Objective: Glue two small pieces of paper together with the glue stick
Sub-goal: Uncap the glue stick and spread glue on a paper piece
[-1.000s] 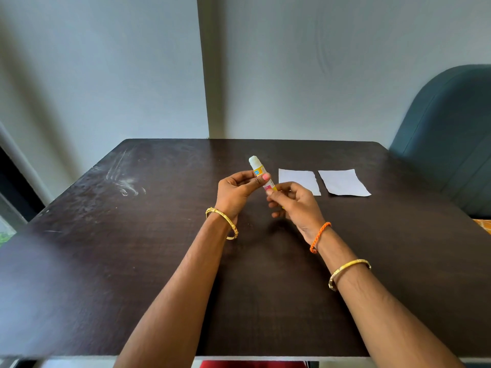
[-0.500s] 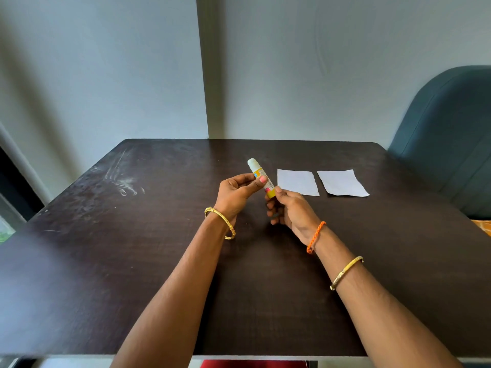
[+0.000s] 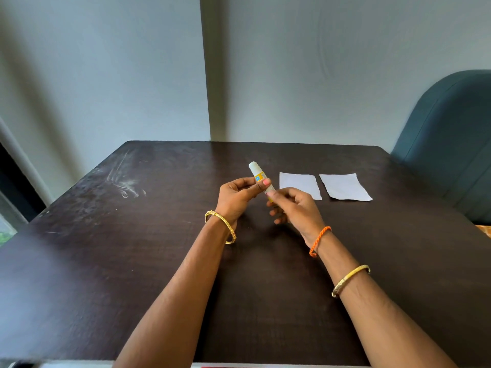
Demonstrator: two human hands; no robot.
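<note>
A small glue stick (image 3: 256, 171) with a white top and a yellow label is held tilted above the table, its top pointing up and away. My left hand (image 3: 236, 197) pinches its middle between thumb and fingers. My right hand (image 3: 295, 208) grips its lower end, which the fingers hide. Two small white pieces of paper lie flat side by side just beyond my right hand: the left paper (image 3: 300, 183) and the right paper (image 3: 344, 187), a narrow gap between them.
The dark brown table (image 3: 132, 248) has pale scuff marks at its far left. A teal upholstered chair (image 3: 449, 144) stands at the table's right edge. A plain wall rises behind the far edge.
The glue stick stays held in both hands at nearly the same spot. My right hand's fingers have shifted on its lower end, as if turning it.
</note>
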